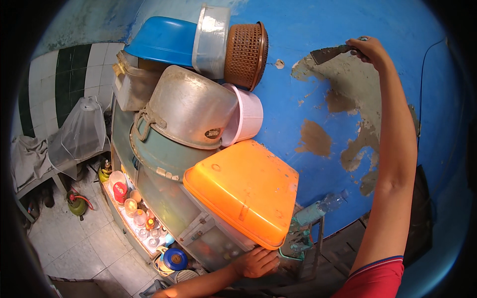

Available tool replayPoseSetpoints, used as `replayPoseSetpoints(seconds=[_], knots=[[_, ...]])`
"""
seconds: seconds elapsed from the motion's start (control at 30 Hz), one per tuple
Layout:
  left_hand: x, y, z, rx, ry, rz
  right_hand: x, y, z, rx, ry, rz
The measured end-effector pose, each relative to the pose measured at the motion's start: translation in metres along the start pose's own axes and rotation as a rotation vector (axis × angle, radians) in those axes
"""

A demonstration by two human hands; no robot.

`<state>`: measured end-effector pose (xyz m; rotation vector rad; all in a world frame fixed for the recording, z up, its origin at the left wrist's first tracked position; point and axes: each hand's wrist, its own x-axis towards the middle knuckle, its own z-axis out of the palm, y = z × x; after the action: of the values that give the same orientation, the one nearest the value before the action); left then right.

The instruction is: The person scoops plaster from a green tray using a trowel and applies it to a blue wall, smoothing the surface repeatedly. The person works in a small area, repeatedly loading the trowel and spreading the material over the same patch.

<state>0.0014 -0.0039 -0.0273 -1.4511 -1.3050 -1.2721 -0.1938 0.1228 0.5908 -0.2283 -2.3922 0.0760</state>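
My right hand (368, 48) is raised high on the right, closed around the handle of a putty knife (329, 53). Its wide metal blade points left, against or very near the blue wall (283, 114). Around and below the blade lies a large patch of bare grey plaster (360, 74) with ragged paint edges. Lower down are smaller brownish patches (316, 139). My left hand (257, 263) rests low beside the near corner of an upturned orange tub (248, 188). Its fingers are stretched out, and I see nothing held in them.
A glass-fronted cabinet (169, 203) carries a large metal pot (194, 107), a pink basket (248, 114), a brown basket (244, 54) and a blue basin (164, 39). Jars and bottles (140, 218) fill a low shelf. A plastic bottle (318, 208) lies beside the tub. A cable (422, 84) hangs at right.
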Motion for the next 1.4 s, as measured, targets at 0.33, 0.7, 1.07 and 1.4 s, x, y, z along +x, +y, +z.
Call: replayPoseSetpoints(seconds=[0.33, 0.7, 1.07, 1.4], knots=[[-0.004, -0.003, 0.004, 0.010, 0.042, 0.001, 0.027, -0.041, 0.042, -0.315, -0.010, -0.097], [-0.010, -0.001, 0.010, 0.119, -0.017, 0.025, 0.056, -0.072, 0.073, -0.661, 0.070, -0.249], [-0.013, -0.004, 0.011, 0.196, -0.124, 0.128, 0.098, -0.060, 0.082, -0.755, 0.307, -0.491], [-0.010, -0.006, 0.007, 0.135, -0.054, 0.106, 0.120, -0.053, 0.061, -0.764, 0.339, -0.514]])
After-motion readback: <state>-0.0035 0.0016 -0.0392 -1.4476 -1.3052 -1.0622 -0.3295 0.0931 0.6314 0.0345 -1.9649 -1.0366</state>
